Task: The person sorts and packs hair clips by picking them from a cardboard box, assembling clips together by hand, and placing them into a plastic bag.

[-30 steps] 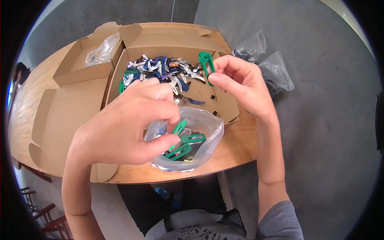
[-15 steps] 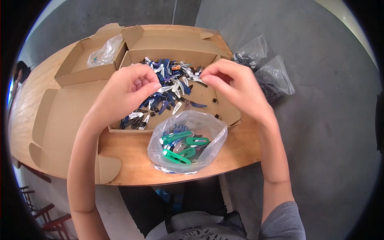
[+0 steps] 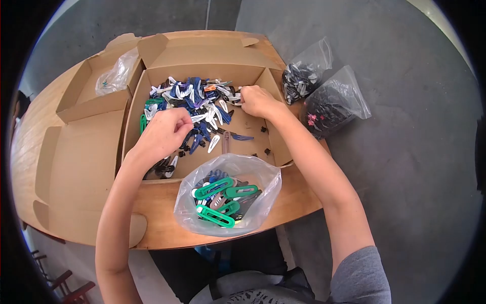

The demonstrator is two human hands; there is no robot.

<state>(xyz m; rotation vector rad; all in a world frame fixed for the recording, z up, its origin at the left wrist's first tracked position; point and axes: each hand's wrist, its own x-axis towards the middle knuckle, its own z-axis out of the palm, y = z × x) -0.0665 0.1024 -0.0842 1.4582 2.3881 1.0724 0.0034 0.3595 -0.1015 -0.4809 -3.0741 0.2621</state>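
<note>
Many hair clips (image 3: 192, 93), mostly white, blue and black, lie heaped in an open cardboard box (image 3: 258, 152). My left hand (image 3: 167, 129) is over the left part of the heap, fingers curled together at the clips; what it holds is too small to tell. At the right end of the heap, my right hand (image 3: 259, 103) pinches at the clips, its fingertips partly hidden. In front of the box stands an open clear plastic bag (image 3: 268, 197) with several green clips (image 3: 215, 217) on top of other clips. Two green clips lie at the box's left wall.
A smaller cardboard box (image 3: 76, 99) with a crumpled plastic bag (image 3: 117, 73) is at the back left, its flap spread on the wooden table (image 3: 167, 207). Two clear bags, one of black and grey clips (image 3: 298, 83), one of dark items (image 3: 324, 114), are at the right.
The green clip my right hand held is gone from it, and another green clip is in the bag. Both hands have moved from around the bag to the heap in the box.
</note>
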